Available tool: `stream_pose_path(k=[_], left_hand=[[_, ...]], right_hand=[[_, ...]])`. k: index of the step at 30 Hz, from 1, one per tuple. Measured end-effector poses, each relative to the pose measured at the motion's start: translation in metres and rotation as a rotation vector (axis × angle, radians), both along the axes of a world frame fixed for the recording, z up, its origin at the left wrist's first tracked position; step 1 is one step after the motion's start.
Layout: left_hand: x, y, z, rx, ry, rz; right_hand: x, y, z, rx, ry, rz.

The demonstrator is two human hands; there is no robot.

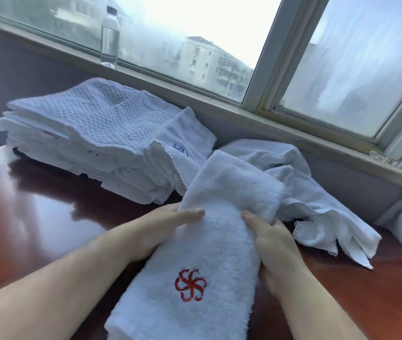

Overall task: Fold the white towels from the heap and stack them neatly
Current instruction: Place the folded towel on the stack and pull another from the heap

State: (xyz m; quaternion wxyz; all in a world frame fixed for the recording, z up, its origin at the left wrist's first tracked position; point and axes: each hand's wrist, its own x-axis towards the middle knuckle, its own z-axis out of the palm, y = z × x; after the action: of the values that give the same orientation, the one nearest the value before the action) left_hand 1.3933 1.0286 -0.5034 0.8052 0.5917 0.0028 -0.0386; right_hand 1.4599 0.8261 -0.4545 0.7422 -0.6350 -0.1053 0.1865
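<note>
Nearest the camera: folded white towel, long and narrow, running from bottom centre up and away. Red pinwheel emblem stitched on its near part. Far end doubled over, thick rounded edge.

Left hand grips the towel's left edge about midway along; thumb lies flat on top of the terry, the other fingers are tucked under the cloth and hidden. Right hand grips the right edge opposite; thumb pressed on top, fingers curled around the side. Both hands closed on the towel, bare forearms entering from bottom.

Surface: glossy red-brown table, reflections visible.

Beyond the right hand: loose heap of white towels, crumpled, unfolded, spilling toward the right table edge. The held towel's far end overlaps its near side.

Left of the heap, further back: stack of folded towels, many layers, top one waffle-textured. A towel with a blue emblem drapes off the stack's right side.

Farthest: windowsill with clear plastic bottle standing upright against the glass; buildings outside, blurred
</note>
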Motion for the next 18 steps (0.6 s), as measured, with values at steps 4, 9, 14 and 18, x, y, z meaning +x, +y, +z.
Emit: stream_pose_path(k=[4,9,14,18], left_hand=[[-0.028,0.019,0.017,0.028,-0.107,0.084],[-0.059,0.06,0.053,0.031,-0.228,0.149],[-0.092,0.11,0.048,0.262,-0.148,0.138],[-0.106,0.148,0.063,0.224,-0.228,0.435]], right_hand=[[-0.007,0.032,0.03,0.004,-0.136,0.038],[-0.017,0.08,0.072,0.07,-0.246,0.109],[-0.022,0.138,0.1,0.129,-0.333,0.127],[-0.016,0.198,0.112,0.15,-0.337,0.142]])
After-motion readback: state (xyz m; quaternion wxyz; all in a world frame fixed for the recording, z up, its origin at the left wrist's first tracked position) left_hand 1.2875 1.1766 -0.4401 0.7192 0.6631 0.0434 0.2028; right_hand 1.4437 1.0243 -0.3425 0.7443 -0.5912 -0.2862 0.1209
